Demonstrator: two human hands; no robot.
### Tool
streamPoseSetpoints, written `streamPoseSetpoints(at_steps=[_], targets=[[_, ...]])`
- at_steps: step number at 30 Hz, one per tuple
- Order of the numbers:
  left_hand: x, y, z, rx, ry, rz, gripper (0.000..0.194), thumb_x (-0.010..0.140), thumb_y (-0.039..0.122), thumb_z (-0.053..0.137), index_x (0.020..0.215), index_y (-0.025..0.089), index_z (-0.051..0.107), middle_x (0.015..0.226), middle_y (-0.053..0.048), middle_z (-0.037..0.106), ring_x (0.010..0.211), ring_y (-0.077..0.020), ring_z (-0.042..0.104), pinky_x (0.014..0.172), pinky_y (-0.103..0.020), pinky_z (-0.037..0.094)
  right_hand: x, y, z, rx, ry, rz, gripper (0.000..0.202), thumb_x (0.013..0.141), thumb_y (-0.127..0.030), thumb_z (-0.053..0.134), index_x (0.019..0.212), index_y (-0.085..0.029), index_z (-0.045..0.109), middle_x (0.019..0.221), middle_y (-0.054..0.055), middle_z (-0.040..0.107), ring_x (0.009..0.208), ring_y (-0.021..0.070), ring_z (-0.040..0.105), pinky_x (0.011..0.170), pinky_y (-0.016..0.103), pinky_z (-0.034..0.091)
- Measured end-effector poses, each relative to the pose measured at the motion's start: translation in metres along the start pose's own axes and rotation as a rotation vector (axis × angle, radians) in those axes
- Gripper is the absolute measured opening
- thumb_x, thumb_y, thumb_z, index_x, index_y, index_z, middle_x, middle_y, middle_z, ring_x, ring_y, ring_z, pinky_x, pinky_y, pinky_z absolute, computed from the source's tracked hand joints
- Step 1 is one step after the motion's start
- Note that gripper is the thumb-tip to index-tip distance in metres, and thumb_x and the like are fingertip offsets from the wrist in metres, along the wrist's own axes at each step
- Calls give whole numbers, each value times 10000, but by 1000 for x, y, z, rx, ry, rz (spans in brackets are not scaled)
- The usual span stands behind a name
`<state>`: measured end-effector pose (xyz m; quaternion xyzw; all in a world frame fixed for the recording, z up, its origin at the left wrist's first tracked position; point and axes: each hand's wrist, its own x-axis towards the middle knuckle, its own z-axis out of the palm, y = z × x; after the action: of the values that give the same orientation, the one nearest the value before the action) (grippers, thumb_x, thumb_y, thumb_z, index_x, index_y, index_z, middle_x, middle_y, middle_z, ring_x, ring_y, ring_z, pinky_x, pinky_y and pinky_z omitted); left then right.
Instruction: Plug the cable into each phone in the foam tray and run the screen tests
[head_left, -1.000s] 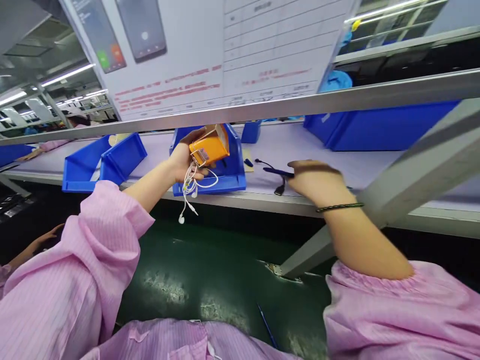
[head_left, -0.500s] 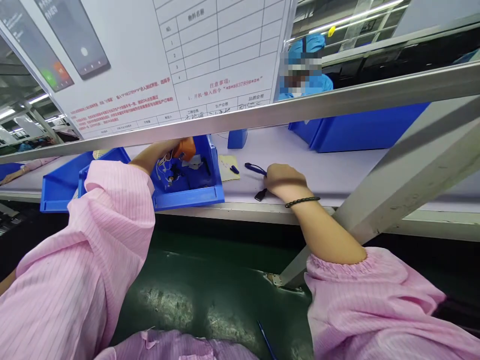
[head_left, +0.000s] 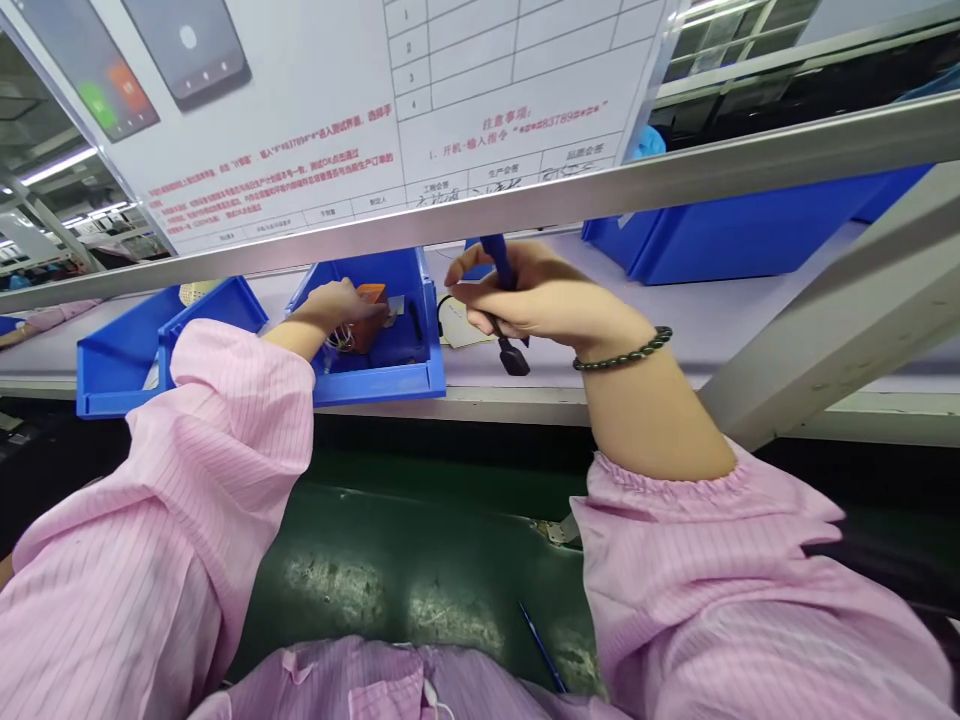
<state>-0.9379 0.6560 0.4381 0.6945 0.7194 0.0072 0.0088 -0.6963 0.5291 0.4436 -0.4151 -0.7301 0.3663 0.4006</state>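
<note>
Block (head_left: 373, 308), orange, quantity 1: in blue bin (head_left: 382, 383) on white counter (head_left: 697, 325), 10 o'clock from view centre.
Left hand (head_left: 337, 303), in bin: touching block, white cords (head_left: 341, 338) at block's 8 o'clock; whether this grip is closed, cannot tell. Right hand (head_left: 525, 290), 1 o'clock: grip closed on blue rod (head_left: 499, 262) and black-plugged cable (head_left: 514, 357). Step, as judged: handling block while cable is held clear; next move calls for untangled cords. Hidden: block's covered side; rod's top, at rail (head_left: 450, 226); cable's middle.

Sleeves (head_left: 225, 440) are pink with fine stripes; the storage bin (head_left: 382, 383) is blue, the box (head_left: 369, 328) orange, the cable plug (head_left: 514, 359) black.
</note>
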Motion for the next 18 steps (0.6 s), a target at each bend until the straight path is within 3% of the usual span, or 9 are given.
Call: streamPoseSetpoints(at_steps=[2, 5, 9, 11, 15, 18], targets=[[-7, -5, -4, 5, -15, 13, 897, 836, 775, 504, 1415, 91, 465, 1334, -258, 615, 1189, -399, 626, 948, -421, 515, -4, -7, 5, -68, 22, -61, 67, 890, -185, 622, 944, -223, 614, 520, -68, 537, 383, 68, 372, 378, 192, 300], [-19, -11, -5, -28, -7, 113, 809, 906, 720, 434, 1399, 79, 479, 1358, -271, 582, 1234, -418, 595, 979, -456, 496, -13, -10, 9, -68, 96, -99, 87, 925, -313, 614, 938, -229, 633, 513, -66, 530, 367, 68, 355, 372, 207, 293], [-53, -17, -3, -62, 122, 150, 552, 984, 438, 458, 1438, 124, 455, 1541, -220, 410, 1390, -378, 469, 1124, -458, 394, -19, 7, 23, 2, 78, -118, 328, 853, -537, 696, 931, -223, 646, 509, -52, 533, 369, 80, 363, 371, 232, 303], [-78, -23, 1, -110, 199, 240, 477, 1000, 339, 423, 1436, 149, 460, 1569, -175, 394, 1414, -326, 452, 1153, -417, 372, -29, 19, 36, -16, 92, -153, 353, 846, -570, 684, 927, -228, 652, 510, -41, 545, 393, 104, 425, 395, 247, 355], [-119, -47, 19, -126, 133, 522, 492, 1021, 473, 390, 1403, 181, 493, 1477, -140, 539, 1366, -316, 508, 1151, -450, 372, -66, 25, 61, -252, 227, -234, 186, 928, -416, 553, 976, -291, 681, 582, -23, 605, 505, 160, 579, 543, 297, 498], [-125, -63, 40, -62, 35, 601, 603, 965, 596, 492, 1412, 193, 484, 1441, -144, 578, 1330, -338, 541, 1105, -470, 403, -75, 7, 75, -543, 178, -286, 298, 940, -344, 455, 1109, -335, 700, 762, 14, 701, 683, 199, 674, 678, 324, 540]])
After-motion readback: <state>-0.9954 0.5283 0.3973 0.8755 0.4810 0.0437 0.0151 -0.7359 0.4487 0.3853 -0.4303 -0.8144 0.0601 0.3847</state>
